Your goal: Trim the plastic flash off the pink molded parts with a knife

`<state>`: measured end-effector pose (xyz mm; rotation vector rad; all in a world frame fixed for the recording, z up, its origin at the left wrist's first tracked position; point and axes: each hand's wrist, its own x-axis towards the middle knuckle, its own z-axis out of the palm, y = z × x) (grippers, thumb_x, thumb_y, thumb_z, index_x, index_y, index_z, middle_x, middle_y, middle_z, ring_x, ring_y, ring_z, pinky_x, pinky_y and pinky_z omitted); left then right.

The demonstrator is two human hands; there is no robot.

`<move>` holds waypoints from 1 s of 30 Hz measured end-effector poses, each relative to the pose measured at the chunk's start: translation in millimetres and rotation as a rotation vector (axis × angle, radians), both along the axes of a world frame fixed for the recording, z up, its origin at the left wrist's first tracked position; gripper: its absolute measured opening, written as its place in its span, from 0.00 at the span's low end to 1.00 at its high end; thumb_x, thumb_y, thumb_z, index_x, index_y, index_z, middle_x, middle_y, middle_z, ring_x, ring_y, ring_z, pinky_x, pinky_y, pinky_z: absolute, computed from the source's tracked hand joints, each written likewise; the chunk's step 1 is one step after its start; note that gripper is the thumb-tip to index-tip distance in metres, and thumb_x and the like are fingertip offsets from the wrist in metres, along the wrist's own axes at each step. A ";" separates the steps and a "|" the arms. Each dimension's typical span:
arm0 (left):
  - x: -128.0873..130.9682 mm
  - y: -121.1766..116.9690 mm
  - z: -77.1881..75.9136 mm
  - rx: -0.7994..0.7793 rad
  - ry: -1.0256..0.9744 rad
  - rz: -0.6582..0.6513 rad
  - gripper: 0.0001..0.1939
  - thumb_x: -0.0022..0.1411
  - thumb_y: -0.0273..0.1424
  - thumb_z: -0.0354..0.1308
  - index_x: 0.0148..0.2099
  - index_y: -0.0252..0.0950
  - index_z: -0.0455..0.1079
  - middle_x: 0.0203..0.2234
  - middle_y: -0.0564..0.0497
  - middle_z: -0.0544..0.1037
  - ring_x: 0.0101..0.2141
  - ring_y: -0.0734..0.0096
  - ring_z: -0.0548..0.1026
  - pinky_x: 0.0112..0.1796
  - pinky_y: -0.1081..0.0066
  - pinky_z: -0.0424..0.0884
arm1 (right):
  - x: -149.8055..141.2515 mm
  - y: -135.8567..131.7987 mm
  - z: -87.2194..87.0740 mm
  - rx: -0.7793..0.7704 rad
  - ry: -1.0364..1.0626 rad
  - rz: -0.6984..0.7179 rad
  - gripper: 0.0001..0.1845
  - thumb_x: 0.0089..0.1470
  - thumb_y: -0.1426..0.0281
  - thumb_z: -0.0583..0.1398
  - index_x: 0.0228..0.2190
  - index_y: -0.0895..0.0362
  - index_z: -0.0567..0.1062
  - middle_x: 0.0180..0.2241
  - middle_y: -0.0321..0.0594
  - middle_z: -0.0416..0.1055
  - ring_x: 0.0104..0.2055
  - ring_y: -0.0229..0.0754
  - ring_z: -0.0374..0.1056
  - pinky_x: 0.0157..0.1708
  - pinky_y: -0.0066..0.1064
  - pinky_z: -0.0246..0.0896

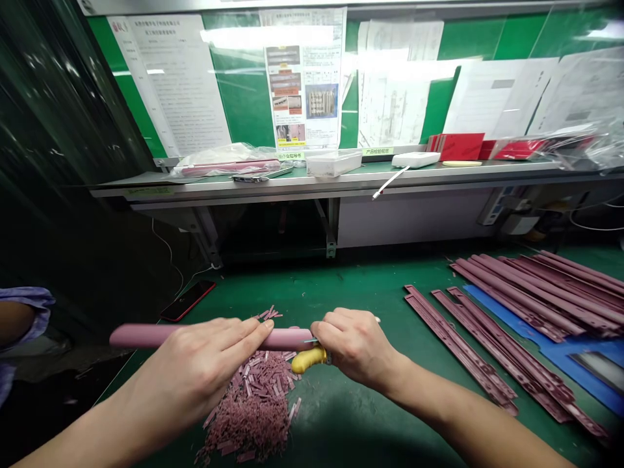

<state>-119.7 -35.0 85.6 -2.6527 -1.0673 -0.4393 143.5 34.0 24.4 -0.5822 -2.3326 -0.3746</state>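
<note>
My left hand [199, 370] grips a long pink plastic bar [287, 338] that lies across the view, with its far end sticking out to the left. My right hand [355, 348] is shut on a yellow-handled trimming knife [308, 359], and its small blade sits against the bar's right end. Below the hands, a heap of small cut mauve plastic pieces [253, 406] lies on the green bench mat [355, 286]. Part of the blade is hidden by my fingers.
Long slotted mauve plastic strips [468, 344] and a larger stack [536, 292] lie at right, partly on a blue sheet [560, 354]. A phone [188, 301] lies at left. A person's sleeve [26, 312] shows at far left. A shelf [341, 185] stands ahead below posted papers.
</note>
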 end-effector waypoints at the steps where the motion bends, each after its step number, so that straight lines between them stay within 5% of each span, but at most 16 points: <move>1: 0.9 -2.9 -3.5 -0.041 -0.055 0.005 0.30 0.62 0.22 0.51 0.65 0.44 0.57 0.53 0.49 0.74 0.48 0.62 0.75 0.48 0.67 0.73 | -0.6 -1.0 0.5 0.001 0.014 -0.001 0.15 0.63 0.69 0.52 0.24 0.56 0.68 0.20 0.33 0.62 0.21 0.36 0.52 0.22 0.31 0.38; 6: 12.1 -20.8 -23.9 -0.291 -0.258 0.098 0.33 0.62 0.26 0.54 0.66 0.49 0.52 0.55 0.53 0.72 0.49 0.60 0.75 0.50 0.69 0.72 | -3.3 -5.6 -2.0 -0.002 0.063 -0.011 0.17 0.64 0.70 0.49 0.24 0.57 0.68 0.19 0.34 0.61 0.21 0.36 0.50 0.22 0.31 0.38; 10: 22.8 -32.6 -40.7 -0.343 -0.366 0.162 0.33 0.62 0.28 0.55 0.66 0.50 0.52 0.50 0.53 0.76 0.45 0.57 0.78 0.44 0.69 0.76 | -3.9 -8.8 -6.3 -0.005 0.062 -0.022 0.18 0.64 0.70 0.49 0.24 0.57 0.68 0.19 0.34 0.61 0.21 0.36 0.49 0.23 0.31 0.38; 23: 24.8 -24.4 -49.7 -0.139 -0.317 0.163 0.27 0.61 0.28 0.57 0.62 0.46 0.59 0.50 0.56 0.77 0.45 0.66 0.78 0.46 0.78 0.73 | 8.3 3.2 2.4 -0.020 -0.087 0.047 0.17 0.64 0.69 0.50 0.25 0.56 0.70 0.20 0.34 0.63 0.21 0.35 0.54 0.22 0.30 0.41; 28: 24.8 -18.6 -57.1 -0.170 -0.322 0.177 0.26 0.62 0.28 0.55 0.62 0.44 0.61 0.51 0.52 0.76 0.47 0.64 0.77 0.47 0.74 0.73 | 9.6 1.5 -2.6 -0.149 0.038 -0.024 0.25 0.63 0.52 0.49 0.29 0.58 0.73 0.20 0.35 0.64 0.22 0.35 0.57 0.22 0.30 0.42; 30: 20.0 -16.4 -56.0 -0.144 -0.283 0.158 0.27 0.61 0.28 0.55 0.63 0.44 0.60 0.52 0.51 0.75 0.49 0.63 0.75 0.50 0.72 0.71 | 11.3 2.8 0.1 -0.131 -0.035 -0.045 0.23 0.64 0.55 0.49 0.29 0.57 0.72 0.20 0.35 0.63 0.22 0.35 0.56 0.21 0.31 0.39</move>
